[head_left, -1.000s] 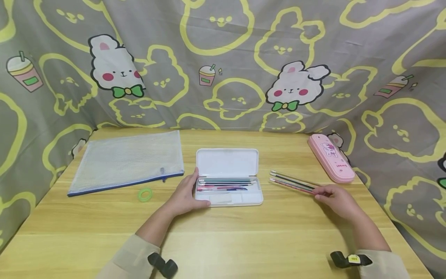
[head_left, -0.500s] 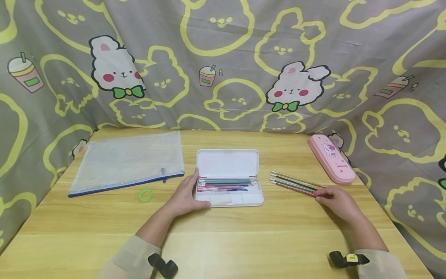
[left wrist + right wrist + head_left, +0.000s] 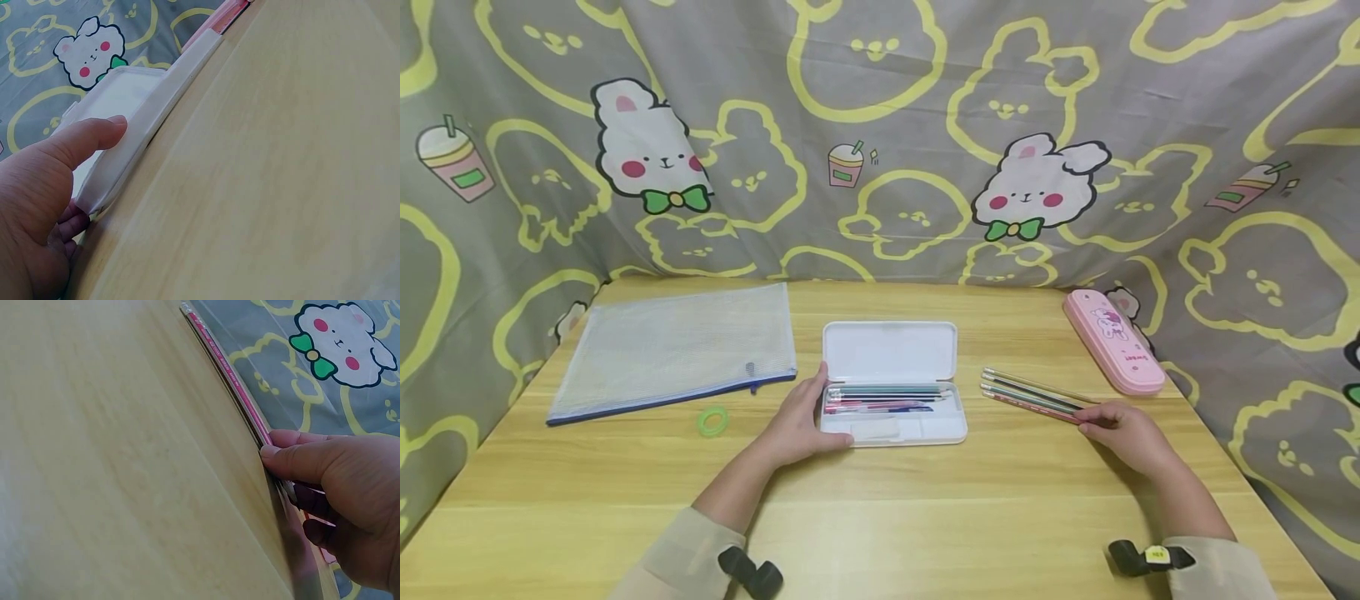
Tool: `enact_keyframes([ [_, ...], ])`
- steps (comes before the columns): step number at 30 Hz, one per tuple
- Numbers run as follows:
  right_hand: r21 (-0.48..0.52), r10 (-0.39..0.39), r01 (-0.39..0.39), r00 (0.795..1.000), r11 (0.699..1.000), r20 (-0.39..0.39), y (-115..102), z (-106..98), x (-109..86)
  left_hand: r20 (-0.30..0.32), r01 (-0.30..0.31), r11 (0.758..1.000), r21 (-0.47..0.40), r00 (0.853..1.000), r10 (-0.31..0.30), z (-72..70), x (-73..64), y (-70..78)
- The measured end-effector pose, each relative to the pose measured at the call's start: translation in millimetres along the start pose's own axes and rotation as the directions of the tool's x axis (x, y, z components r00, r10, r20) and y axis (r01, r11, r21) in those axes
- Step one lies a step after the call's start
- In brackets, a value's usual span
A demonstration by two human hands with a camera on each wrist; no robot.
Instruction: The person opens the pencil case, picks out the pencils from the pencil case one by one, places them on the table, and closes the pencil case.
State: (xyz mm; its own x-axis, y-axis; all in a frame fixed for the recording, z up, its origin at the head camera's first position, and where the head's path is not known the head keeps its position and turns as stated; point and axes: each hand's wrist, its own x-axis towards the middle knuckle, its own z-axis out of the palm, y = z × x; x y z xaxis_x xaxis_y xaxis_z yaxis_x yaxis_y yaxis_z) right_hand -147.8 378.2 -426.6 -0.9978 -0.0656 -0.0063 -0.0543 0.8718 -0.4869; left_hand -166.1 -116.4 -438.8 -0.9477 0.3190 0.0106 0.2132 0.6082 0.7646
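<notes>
A white pencil case (image 3: 958, 425) lies with its lid up at the middle of the table, holding several pencils (image 3: 887, 392), pens (image 3: 880, 407) and a white eraser (image 3: 875, 428). My left hand (image 3: 797, 425) grips its left end; in the left wrist view the thumb (image 3: 94, 134) lies over the front wall and the fingers curl at the corner. To the right of the case, my right hand (image 3: 1123, 433) pinches several pencils (image 3: 1030, 392) near one end, their eraser ends fanned toward the case. The right wrist view shows a pink pencil (image 3: 228, 372) between thumb and fingers.
A mesh zip pouch (image 3: 677, 350) with a blue zipper lies at the back left. In front of it is a green ring (image 3: 712, 421). A pink pencil case (image 3: 1112, 342) sits at the back right, near a patterned curtain (image 3: 880, 208) behind the wooden table (image 3: 925, 533).
The pencils in my right hand have spread slightly, and a teal one shows more clearly among them. My left hand keeps its grip on the white pencil case.
</notes>
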Motion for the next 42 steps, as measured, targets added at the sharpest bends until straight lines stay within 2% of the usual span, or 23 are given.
enact_keyframes([
  [13,0.026,0.019,-0.019,1.0,0.999,0.01,-4,0,-1.3,0.004,0.002,1.0,-0.005,1.0,-0.002,0.2,-1.0,-0.9],
  [18,0.049,0.0,0.001,1.0,0.999,-0.024,-13,2,1.6,0.003,0.001,1.0,-0.006,1.0,-0.001,0.4,-1.3,-2.0],
  [26,0.086,-0.115,0.121,0.991,0.989,-0.067,-55,13,19.5,-0.001,-0.005,1.0,-0.004,1.0,0.005,0.7,-1.4,-2.2],
  [36,0.223,-0.218,0.206,0.976,0.953,0.028,-118,38,41.8,0.0,-0.008,1.0,-0.009,1.0,0.008,0.3,-0.7,-0.4],
  [42,0.209,-0.262,0.241,0.962,0.948,0.079,-144,54,54.0,-0.007,0.004,1.0,-0.005,1.0,-0.004,-0.3,-0.4,1.0],
])
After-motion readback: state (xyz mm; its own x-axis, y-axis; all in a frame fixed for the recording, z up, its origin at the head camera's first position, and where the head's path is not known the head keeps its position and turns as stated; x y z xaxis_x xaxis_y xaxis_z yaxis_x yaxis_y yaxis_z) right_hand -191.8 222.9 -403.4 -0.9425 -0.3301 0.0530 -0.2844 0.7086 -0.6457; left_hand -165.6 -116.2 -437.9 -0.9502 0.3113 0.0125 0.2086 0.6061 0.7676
